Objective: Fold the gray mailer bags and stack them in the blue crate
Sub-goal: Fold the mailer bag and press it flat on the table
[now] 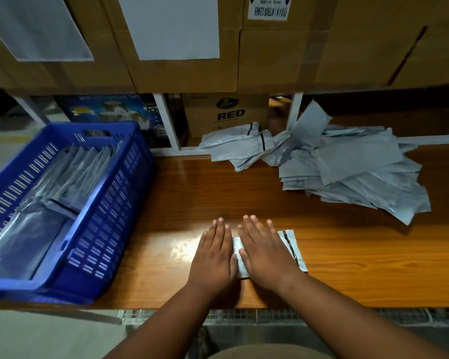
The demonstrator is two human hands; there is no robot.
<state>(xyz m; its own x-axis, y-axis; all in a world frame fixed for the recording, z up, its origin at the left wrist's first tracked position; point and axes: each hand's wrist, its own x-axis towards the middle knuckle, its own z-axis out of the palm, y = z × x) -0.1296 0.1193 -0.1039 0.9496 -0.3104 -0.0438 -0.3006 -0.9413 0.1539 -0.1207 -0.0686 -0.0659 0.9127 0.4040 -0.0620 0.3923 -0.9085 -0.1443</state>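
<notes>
Wooden tabletop (347,255): bare strip between blue crate (109,229) at left edge and loose pile of gray mailer bags (347,167) at right rear. Front edge just behind the wrists. Left hand (214,255) and right hand (265,251): flat, fingers straight, palms pressing down, gripping nothing. Folded gray mailer bag (289,244) lies beneath both hands, black-striped end showing beside right hand. Crate holds folded bags (70,174).

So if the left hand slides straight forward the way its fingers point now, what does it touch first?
Probably nothing soon. The left hand lies flat on the folded mailer bag, fingers pointing away across bare wooden table. The first thing in that line seems to be the white shelf frame; depth is uncertain.
</notes>
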